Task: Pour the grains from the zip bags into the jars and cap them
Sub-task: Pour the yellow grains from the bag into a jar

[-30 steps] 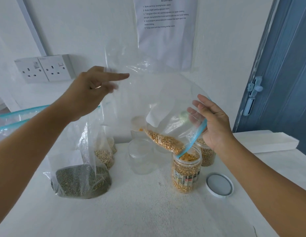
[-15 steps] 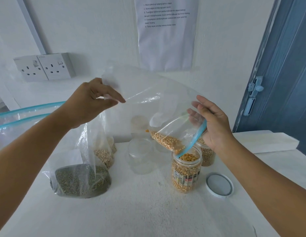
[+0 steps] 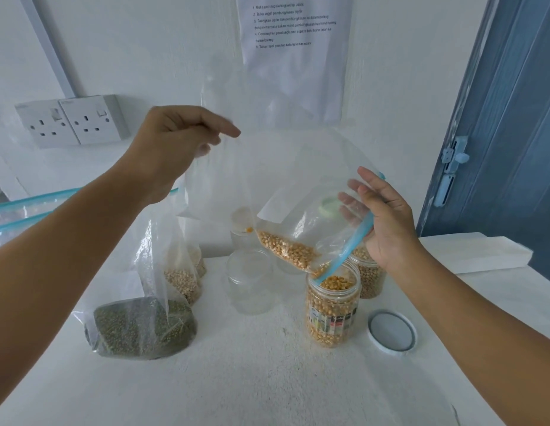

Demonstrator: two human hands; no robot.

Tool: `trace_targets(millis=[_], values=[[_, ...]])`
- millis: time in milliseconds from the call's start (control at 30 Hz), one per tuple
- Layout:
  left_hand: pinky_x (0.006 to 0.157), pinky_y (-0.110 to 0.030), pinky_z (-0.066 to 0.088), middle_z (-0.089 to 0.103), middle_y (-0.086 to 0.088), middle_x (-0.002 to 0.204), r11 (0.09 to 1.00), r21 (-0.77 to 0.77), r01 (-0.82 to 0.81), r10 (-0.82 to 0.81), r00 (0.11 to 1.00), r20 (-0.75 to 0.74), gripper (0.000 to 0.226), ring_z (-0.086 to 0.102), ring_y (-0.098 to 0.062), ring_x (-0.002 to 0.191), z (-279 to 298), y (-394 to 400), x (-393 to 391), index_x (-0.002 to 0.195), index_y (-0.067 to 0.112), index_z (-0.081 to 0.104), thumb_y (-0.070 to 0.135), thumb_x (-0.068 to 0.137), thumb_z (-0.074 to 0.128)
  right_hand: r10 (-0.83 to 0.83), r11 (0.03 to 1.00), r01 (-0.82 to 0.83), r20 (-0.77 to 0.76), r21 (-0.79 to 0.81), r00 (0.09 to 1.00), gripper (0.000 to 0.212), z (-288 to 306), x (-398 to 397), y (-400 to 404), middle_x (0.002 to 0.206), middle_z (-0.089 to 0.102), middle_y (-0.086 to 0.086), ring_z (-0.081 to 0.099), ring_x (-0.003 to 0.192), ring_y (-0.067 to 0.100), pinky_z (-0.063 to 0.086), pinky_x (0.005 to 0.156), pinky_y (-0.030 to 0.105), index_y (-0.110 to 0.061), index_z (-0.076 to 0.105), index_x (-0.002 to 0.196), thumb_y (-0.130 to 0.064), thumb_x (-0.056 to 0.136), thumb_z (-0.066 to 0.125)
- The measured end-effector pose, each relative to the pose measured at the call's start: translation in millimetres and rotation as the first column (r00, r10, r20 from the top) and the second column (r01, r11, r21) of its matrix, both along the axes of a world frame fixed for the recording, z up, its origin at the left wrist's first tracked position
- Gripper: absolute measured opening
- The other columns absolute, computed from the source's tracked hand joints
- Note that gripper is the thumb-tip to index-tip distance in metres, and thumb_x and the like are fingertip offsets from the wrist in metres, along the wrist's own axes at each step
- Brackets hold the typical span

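A clear zip bag [image 3: 286,179] with a blue zip strip hangs tilted over an open jar [image 3: 332,312] nearly full of yellow corn kernels. My left hand [image 3: 175,142] pinches the bag's raised bottom corner. My right hand [image 3: 387,222] holds the zip mouth, whose low end dips into the jar's opening. A small heap of kernels [image 3: 286,250] lies in the bag just above the mouth. The jar's white lid [image 3: 392,331] lies on the table to its right.
An empty clear jar [image 3: 250,281] stands left of the corn jar, and a filled jar [image 3: 370,276] stands behind it. Bags of green grains [image 3: 141,327] and pale grains [image 3: 183,281] sit at left. A white box [image 3: 476,253] lies at right by the blue door.
My left hand has lifted the bag's bottom corner higher again after lowering it. The kernels have slid closer to the mouth. My right hand has stayed at the jar.
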State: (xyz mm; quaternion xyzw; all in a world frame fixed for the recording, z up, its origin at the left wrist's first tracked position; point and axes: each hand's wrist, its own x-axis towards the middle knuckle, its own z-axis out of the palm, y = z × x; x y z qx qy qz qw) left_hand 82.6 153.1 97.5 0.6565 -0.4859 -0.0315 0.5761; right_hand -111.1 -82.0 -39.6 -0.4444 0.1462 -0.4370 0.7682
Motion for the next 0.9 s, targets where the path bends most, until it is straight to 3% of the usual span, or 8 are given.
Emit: trace_targets(millis=[133,200,433,667,800,900], values=[[0.089,-0.022,0.049,0.073,-0.014,0.119,1.000,-0.012,0.017,-0.017,1.000,-0.021,0.047,0.060,-0.008,0.093,11.3,-4.7,-5.4,0.082,0.029,0.083,-0.007,0.092,0.054,-0.014,1.000,0.014,0.007,-0.001,1.000,0.030,0.7,-0.9,-2.6,0.117,0.076,0.003,0.076,0.101,0.024,0.061,0.083,0.034,-0.023,0.075,0.122,-0.006,0.100,0.064],[0.087,-0.022,0.049,0.071,-0.019,0.110,0.999,-0.023,0.028,-0.029,0.999,-0.032,0.047,0.057,-0.010,0.090,17.4,-8.6,-7.3,0.082,0.027,0.084,-0.007,0.091,0.054,-0.024,1.000,0.024,0.015,0.001,1.000,0.030,1.4,-0.6,-4.0,0.117,0.076,0.003,0.076,0.100,0.024,0.061,0.083,0.034,-0.023,0.075,0.121,-0.006,0.100,0.064],[0.074,-0.023,0.044,0.067,-0.005,0.089,0.997,-0.030,0.070,-0.071,0.996,-0.062,0.045,0.054,-0.011,0.081,33.8,-20.0,-9.6,0.084,0.022,0.085,-0.009,0.092,0.053,-0.025,1.000,0.026,0.021,-0.008,0.999,0.031,0.3,-2.6,-4.8,0.119,0.074,0.003,0.075,0.104,0.026,0.060,0.087,0.037,-0.027,0.075,0.121,-0.007,0.100,0.064],[0.071,-0.021,0.045,0.073,0.003,0.082,0.997,-0.041,0.058,-0.062,0.992,-0.108,0.045,0.054,-0.010,0.074,39.0,-24.4,-9.8,0.083,0.019,0.084,-0.012,0.092,0.053,0.075,0.994,-0.071,0.056,-0.080,0.996,0.043,-8.8,-10.5,1.4,0.141,0.063,0.003,0.069,0.122,0.028,0.055,0.103,0.048,-0.036,0.075,0.122,-0.014,0.085,0.075],[0.071,-0.023,0.045,0.072,-0.003,0.089,0.999,-0.034,0.042,-0.046,0.989,-0.139,0.044,0.054,-0.011,0.074,43.0,-27.6,-11.4,0.081,0.019,0.084,-0.013,0.090,0.054,0.103,0.964,-0.120,-0.082,-0.237,0.991,0.026,-18.4,-12.4,4.2,0.146,0.060,-0.004,0.060,0.134,0.021,0.047,0.113,0.054,-0.027,0.084,0.101,-0.025,0.075,0.084],[0.072,-0.025,0.045,0.072,-0.005,0.092,0.999,-0.020,0.032,-0.035,0.989,-0.144,0.047,0.055,-0.010,0.072,46.6,-30.5,-12.3,0.078,0.020,0.084,-0.013,0.090,0.054,0.099,0.928,-0.158,-0.186,-0.338,0.978,0.016,-28.1,-13.1,4.6,0.138,0.066,0.005,0.066,0.124,0.017,0.055,0.101,0.048,-0.019,0.085,0.094,-0.009,0.085,0.077]])
